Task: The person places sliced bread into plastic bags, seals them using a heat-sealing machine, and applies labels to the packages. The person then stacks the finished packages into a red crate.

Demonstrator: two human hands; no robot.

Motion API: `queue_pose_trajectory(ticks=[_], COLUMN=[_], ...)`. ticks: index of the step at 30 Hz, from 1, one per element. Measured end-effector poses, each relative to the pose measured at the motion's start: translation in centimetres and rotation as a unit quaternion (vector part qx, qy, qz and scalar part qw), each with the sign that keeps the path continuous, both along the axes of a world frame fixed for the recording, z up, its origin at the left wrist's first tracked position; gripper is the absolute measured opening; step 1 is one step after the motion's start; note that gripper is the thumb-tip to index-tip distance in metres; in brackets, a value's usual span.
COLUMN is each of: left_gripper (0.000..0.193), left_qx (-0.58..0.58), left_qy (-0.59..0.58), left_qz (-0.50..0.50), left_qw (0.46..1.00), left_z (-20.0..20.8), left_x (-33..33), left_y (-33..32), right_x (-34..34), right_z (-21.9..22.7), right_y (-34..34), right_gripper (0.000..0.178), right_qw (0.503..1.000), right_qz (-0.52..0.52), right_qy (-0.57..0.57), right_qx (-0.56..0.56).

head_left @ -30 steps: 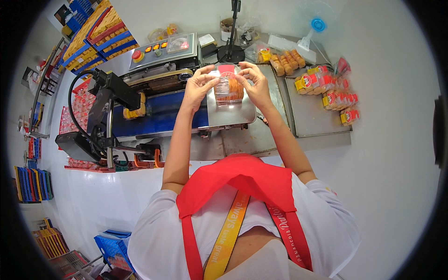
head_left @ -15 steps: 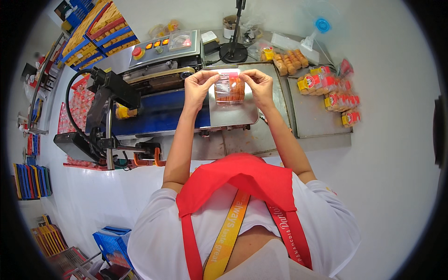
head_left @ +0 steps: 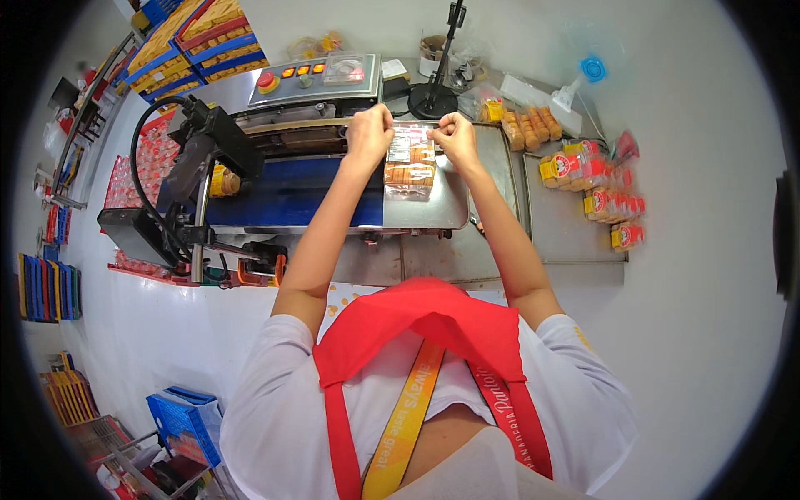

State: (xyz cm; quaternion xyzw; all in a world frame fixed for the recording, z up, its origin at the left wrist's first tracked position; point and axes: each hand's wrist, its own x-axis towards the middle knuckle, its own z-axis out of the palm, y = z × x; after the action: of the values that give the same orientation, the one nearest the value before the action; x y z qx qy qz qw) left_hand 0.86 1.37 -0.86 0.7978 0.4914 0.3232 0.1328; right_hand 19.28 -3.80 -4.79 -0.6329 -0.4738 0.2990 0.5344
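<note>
A clear plastic bag of sliced, toasted-looking bread [head_left: 409, 173], with a printed label near its top, lies on the metal plate [head_left: 451, 204] at the right end of a blue conveyor belt [head_left: 312, 190]. My left hand [head_left: 370, 135] pinches the bag's upper left corner, its fingers curled. At the upper right corner, my right hand [head_left: 457, 142] has thumb and fingers closed on the film. Between them the bag's top edge is stretched. The belt belongs to a sealing machine whose control panel [head_left: 315, 81] has a red button and lit orange switches.
Another bread pack [head_left: 223, 181] sits on the belt beneath a black device on a stand [head_left: 218, 137]. Several filled packs [head_left: 575, 167] lie on the metal table at right, more [head_left: 531, 127] behind. A black round-based stand [head_left: 432, 102] rises at the back. Red crates [head_left: 146, 179] stand at left.
Both hands have shifted farther away from me, and their fingers are more curled at the bag's top corners. The bag is now slightly closer to the belt. My view has shifted a little.
</note>
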Motion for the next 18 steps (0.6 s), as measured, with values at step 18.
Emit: queue_pose_trajectory(ticks=[18], left_gripper=[0.019], left_qx=[-0.04], left_qy=[0.118], left_qz=[-0.058], left_qw=[0.991], left_z=[-2.3], left_x=[0.0], left_y=[2.0], right_x=[-4.5], right_z=[4.6], right_y=[-0.7], right_gripper=[0.04], right_qw=[0.833], right_qz=[0.18], right_qy=[-0.518], right_qx=[-0.069])
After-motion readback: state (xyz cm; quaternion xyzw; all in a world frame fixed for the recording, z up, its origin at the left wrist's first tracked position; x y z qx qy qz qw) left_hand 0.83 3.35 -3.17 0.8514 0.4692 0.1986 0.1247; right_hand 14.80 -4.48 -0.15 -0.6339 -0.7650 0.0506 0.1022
